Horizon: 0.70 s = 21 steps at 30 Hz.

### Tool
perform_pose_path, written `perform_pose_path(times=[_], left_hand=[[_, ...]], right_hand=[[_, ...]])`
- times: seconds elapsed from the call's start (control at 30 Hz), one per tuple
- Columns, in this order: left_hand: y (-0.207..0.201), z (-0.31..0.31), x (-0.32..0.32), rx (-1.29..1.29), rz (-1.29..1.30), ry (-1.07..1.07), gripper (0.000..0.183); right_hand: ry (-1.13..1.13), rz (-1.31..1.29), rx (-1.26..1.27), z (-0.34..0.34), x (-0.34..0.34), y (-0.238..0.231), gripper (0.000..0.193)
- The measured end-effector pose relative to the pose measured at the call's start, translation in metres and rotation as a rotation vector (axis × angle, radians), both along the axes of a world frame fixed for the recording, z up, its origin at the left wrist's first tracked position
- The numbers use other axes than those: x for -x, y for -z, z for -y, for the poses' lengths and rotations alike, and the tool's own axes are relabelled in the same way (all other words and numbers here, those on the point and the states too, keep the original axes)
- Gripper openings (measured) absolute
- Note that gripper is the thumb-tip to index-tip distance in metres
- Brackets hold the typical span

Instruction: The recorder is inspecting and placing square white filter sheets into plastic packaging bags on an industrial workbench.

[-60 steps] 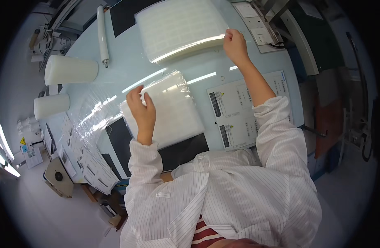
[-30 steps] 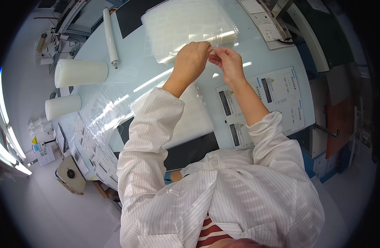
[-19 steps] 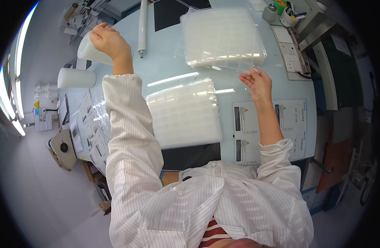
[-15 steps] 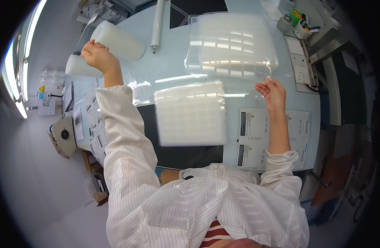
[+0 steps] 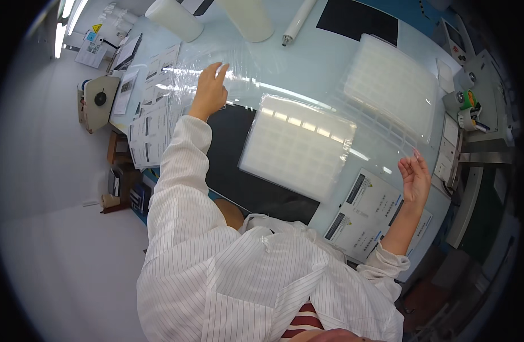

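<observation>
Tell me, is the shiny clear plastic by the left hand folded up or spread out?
Spread out, but wrinkled: the clear film lies loosely across the table near the left hand, its creases catching light.

And at the left hand (image 5: 209, 91), glare off the crumpled clear film (image 5: 185, 69) swallowed the contact: touching or just above, no telling! Over to the right hand (image 5: 417, 178), whose fingers (image 5: 406, 166) met a see-through edge so faint that a grip couldn't be confirmed. Up top, the smaller white roll (image 5: 175, 20), the yellowish-white roll (image 5: 249, 20) and the slim white roller (image 5: 301, 21) all ran out at the upper edge. The right forearm (image 5: 406, 225) covered part of the printed sheets (image 5: 364, 219), small lettering unreadable. The nearer translucent stack (image 5: 296, 149) hid part of the black mat (image 5: 228, 149), while the striped red shirt (image 5: 303, 324) got cut off below.
</observation>
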<state>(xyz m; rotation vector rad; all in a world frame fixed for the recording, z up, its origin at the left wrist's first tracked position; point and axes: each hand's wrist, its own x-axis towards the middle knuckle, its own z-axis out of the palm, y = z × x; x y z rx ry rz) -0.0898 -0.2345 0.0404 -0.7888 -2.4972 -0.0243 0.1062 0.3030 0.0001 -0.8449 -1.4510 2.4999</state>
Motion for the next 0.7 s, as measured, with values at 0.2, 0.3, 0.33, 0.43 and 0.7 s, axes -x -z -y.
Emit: perform_pose_path(times=[0.2,0.3,0.33,0.43,0.7], left_hand=[[0.053,-0.165,-0.004,-1.009,1.11,-0.166,0.049],[0.047,-0.226,0.001,-1.052,1.412,-0.237,0.06],[0.041,-0.239,-0.001,-1.083,1.478,-0.241,0.055],[0.035,-0.244,-0.015,-0.909,1.351,-0.213,0.036],[0.027,-0.138,-0.107,-1.013,0.758,-0.131,0.017]], right_hand=[[-0.079,0.023,-0.004,0.016,-0.015,-0.016,0.043],[-0.048,0.055,-0.028,0.026,-0.025,-0.023,0.047],[-0.048,0.066,-0.041,0.029,-0.032,-0.027,0.049],[-0.107,0.033,-0.086,0.042,-0.043,-0.031,0.055],[-0.335,0.064,-0.27,0.121,-0.064,-0.036,0.059]])
